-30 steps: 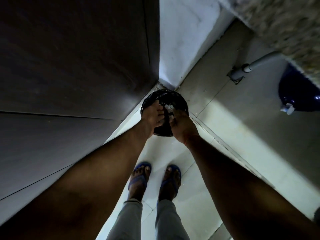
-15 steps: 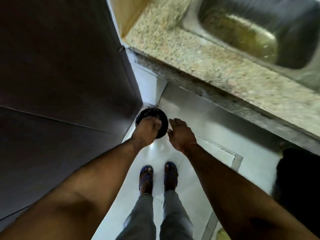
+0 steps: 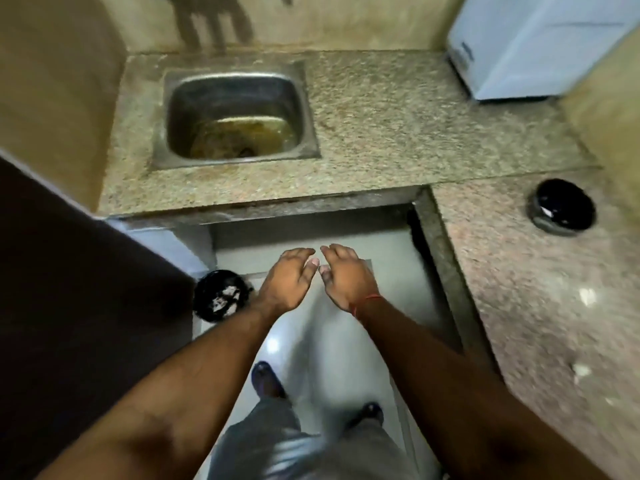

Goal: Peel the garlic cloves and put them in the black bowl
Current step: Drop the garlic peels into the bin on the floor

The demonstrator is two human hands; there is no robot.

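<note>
Both hands are seen empty: the left hand (image 3: 288, 279) and the right hand (image 3: 344, 277) are held out side by side over the floor, fingers loosely extended, thumbs nearly meeting, nothing gripped. No garlic clove can be made out in either hand. The black bowl (image 3: 561, 206) is set on the granite counter (image 3: 519, 306), well apart from the right hand, up and to that side; its contents cannot be told through blur. A second dark round container, a bin (image 3: 221, 299) on the floor holding pale scraps, possibly peels, lies just beside the left wrist. The step in hand is judged to be a transition between waste disposal and peeling, or the end of the task; which cannot be settled. If cloves remain, the next move is judged to call for a turn to the counter and a reach toward the bowl side, where small pale bits (image 3: 587, 296) are seen, unidentifiable. The steel sink (image 3: 239, 112) is left unused ahead.
</note>
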